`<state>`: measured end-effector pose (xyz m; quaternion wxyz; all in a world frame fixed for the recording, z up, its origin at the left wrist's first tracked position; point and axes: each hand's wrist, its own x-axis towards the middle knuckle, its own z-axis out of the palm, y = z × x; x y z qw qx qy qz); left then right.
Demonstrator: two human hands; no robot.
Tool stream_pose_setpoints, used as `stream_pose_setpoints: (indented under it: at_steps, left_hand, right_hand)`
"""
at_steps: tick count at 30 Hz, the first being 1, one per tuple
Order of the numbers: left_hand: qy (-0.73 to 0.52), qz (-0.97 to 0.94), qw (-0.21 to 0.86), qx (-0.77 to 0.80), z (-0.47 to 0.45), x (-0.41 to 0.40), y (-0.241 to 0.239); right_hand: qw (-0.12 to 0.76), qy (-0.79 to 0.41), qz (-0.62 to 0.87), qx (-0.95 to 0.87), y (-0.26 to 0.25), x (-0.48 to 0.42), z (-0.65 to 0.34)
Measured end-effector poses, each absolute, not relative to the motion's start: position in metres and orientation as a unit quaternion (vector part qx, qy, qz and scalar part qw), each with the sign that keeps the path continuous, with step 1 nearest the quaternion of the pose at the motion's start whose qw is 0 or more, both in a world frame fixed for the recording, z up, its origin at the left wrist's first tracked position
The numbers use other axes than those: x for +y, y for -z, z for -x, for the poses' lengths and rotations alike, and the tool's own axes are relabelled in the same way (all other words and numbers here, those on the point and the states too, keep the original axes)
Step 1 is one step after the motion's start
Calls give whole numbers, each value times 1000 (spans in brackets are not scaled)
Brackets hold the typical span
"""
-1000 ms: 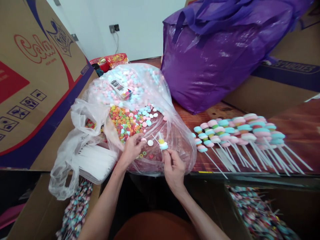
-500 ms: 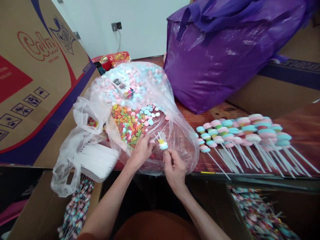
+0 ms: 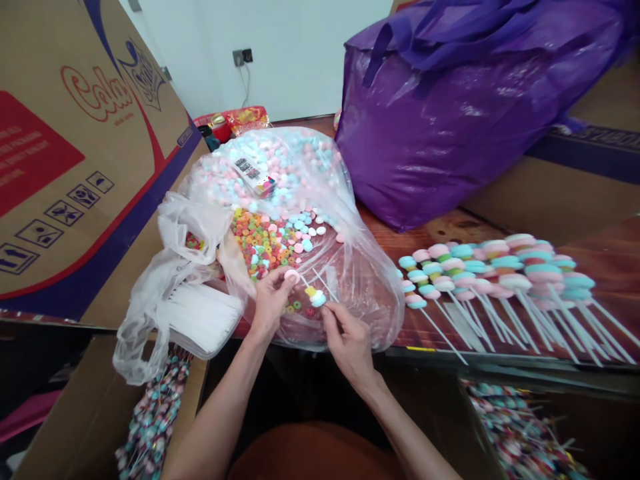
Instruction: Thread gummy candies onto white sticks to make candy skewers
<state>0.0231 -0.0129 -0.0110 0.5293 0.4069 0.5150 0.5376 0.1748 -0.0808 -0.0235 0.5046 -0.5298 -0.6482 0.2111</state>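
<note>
My left hand pinches a round pink marshmallow between thumb and fingertips. In my right hand is a thin white stick threaded with a white-and-blue marshmallow and a yellow gummy ring. The bare tip of that stick points up and left, close to the pink marshmallow; whether they touch I cannot tell. Beneath both hands spreads a clear plastic bag. Loose gummy rings and pink, blue and white marshmallows lie on it, just beyond my left hand.
Finished candy skewers lie in rows at the right. A tub of white sticks stands at the left beside a crumpled bag. A purple bag and a large carton flank the table. Boxes below hold wrapped skewers.
My left hand has moved a little left, and the pink marshmallow it holds shows more fully. The skewer in my right hand has tilted further left. The whole view has shifted slightly.
</note>
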Motion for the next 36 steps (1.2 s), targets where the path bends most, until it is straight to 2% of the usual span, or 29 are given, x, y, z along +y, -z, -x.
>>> stream_pose_setpoints:
  at_steps: [11,17,21,26,36]
  left_hand:
    - [-577,-340,564,484,-30,-17,15]
    - [-580,-365,536,493,-29,-19,14]
    - [-563,-423,487,516,-27,-19,15]
    - [-527,-548,362,540,-24,-21,11]
    - [-547,-572,286,541,-44,-38,14]
  right_hand:
    - [478,-227,536,-657,24,-80,-174]
    - [480,-211,532,-665,26,-79,-174]
    - [475,-215,526,-672,24,-78,-175]
    - [467,-231,512,-683,24,-76,-175]
    - [470,-177,537,-678,28,-76,-171]
